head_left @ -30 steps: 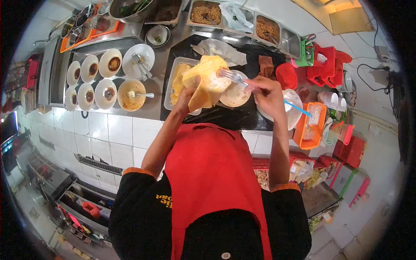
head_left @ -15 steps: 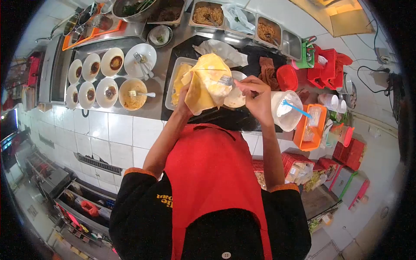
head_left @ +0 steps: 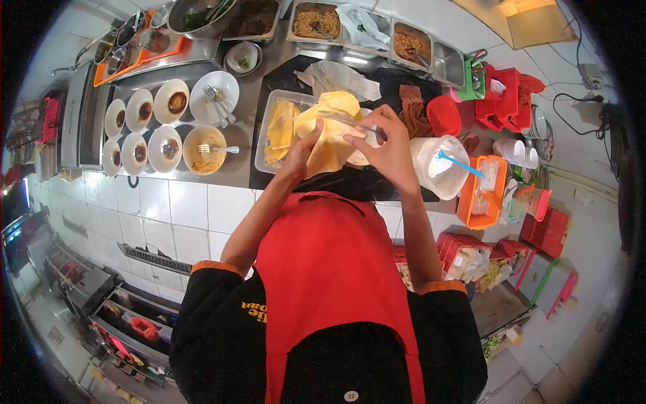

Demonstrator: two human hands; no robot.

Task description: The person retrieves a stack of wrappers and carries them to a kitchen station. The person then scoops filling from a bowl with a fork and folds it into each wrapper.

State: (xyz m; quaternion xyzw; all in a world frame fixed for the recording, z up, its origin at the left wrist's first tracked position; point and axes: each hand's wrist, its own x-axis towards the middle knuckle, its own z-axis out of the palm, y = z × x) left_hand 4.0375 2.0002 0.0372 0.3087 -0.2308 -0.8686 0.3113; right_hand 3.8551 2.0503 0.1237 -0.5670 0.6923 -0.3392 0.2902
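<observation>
My left hand [head_left: 301, 156] is closed on a stack of thin yellow wonton wrappers [head_left: 328, 149], held over the counter. My right hand [head_left: 389, 148] meets the stack's right side, its thumb and fingers pinched at the edge. A metal fork [head_left: 377, 132] is in this hand, mostly hidden by the fingers. More yellow sheets lie in a clear plastic tub [head_left: 264, 160] just left of the stack. Partly hidden behind my right hand is a white bowl. To the right of that hand stands a white tub [head_left: 441, 182] with a blue-handled utensil [head_left: 461, 165] in it.
Several white bowls with dark sauce [head_left: 164, 149] stand at the left, beside a bowl with a fork [head_left: 200, 165] and a plate with cutlery [head_left: 202, 111]. Metal food pans [head_left: 316, 34] line the back. An orange basket [head_left: 484, 202] and red baskets [head_left: 501, 101] are at the right.
The wrapper stack has come down and tilted over, with top sheets folding. My right hand has moved left, from holding the fork against the filling to pinching the wrapper edge.
</observation>
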